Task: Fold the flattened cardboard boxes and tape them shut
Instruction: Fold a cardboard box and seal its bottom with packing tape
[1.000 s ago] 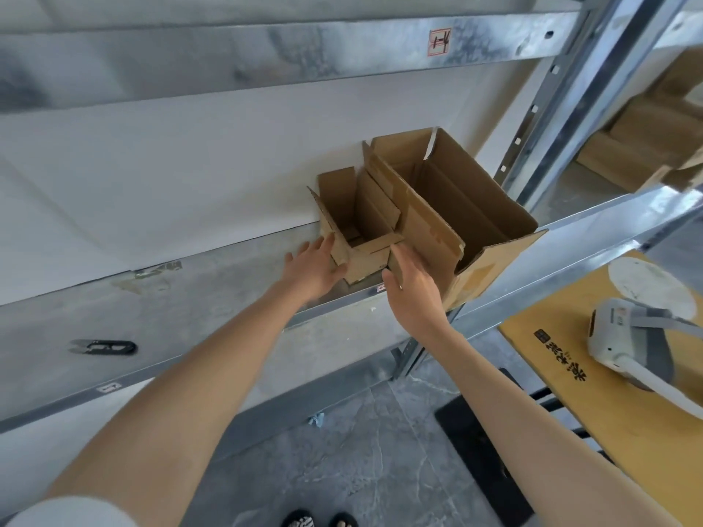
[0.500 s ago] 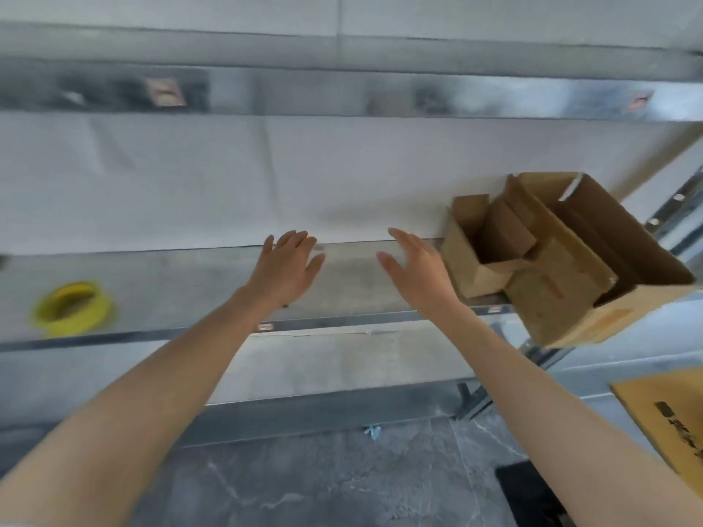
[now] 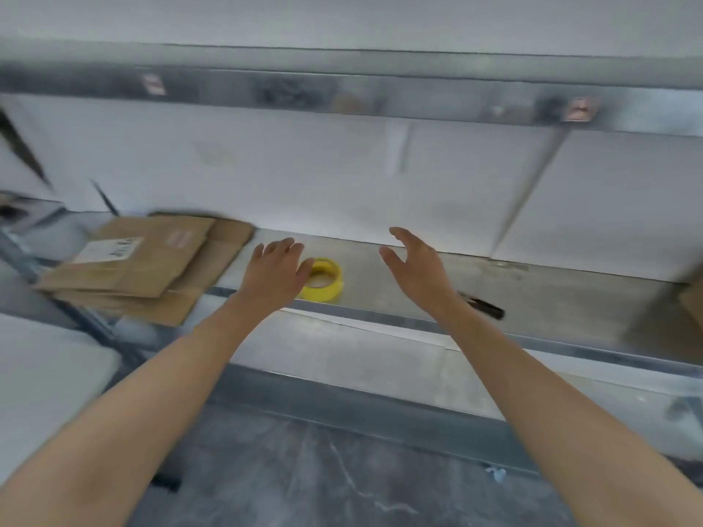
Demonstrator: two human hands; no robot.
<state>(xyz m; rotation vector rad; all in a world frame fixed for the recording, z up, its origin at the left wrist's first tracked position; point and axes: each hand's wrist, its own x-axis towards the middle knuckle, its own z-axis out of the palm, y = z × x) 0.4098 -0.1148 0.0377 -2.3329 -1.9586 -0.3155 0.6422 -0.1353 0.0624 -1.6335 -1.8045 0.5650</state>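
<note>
Both hands empty, fingers loose — left hand (image 3: 275, 273) over the yellow tape roll (image 3: 323, 279) mid-frame, right hand (image 3: 414, 266) beside; next, likely fetching a flattened box (image 3: 144, 260) at left.

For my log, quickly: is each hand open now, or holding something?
Left hand: open, holds nothing, close to the tape.
Right hand: open, holds nothing.

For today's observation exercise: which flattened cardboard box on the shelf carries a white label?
The topmost flattened brown cardboard box, at left; its white label faces up, while the boxes beneath show plain brown.
</note>
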